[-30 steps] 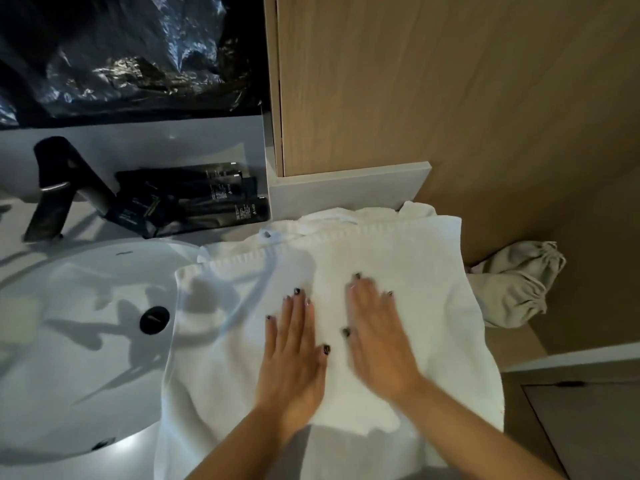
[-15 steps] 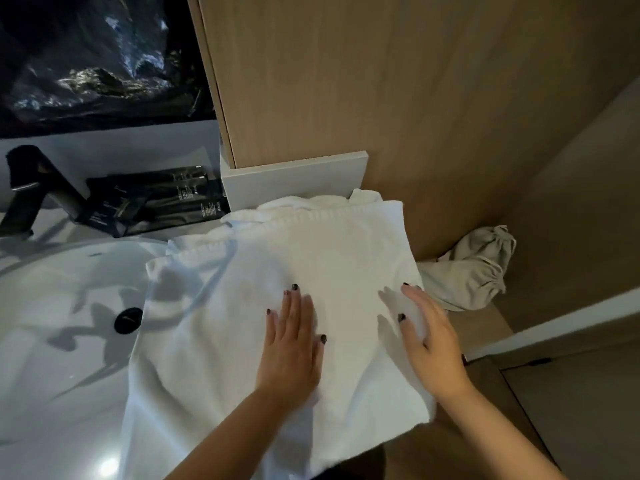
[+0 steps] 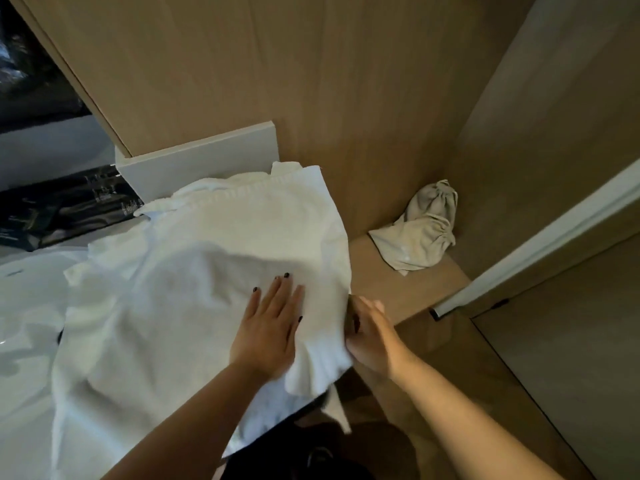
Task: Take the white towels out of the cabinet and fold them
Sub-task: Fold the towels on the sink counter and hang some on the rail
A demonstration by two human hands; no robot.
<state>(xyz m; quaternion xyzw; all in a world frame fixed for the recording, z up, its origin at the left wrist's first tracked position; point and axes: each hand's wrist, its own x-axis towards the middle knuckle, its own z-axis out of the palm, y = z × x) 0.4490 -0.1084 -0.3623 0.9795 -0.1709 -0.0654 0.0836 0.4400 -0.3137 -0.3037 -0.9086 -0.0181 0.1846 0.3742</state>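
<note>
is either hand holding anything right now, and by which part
The right hand grips the white towel at its right edge, near the front corner. The left hand only presses flat on top of it.

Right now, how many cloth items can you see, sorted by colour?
White: 1, the white towel spread out, left hand pressing flat on it, right hand gripping its right edge.
Beige: 1, the drawstring bag on the wooden shelf.
Total: 2
</note>
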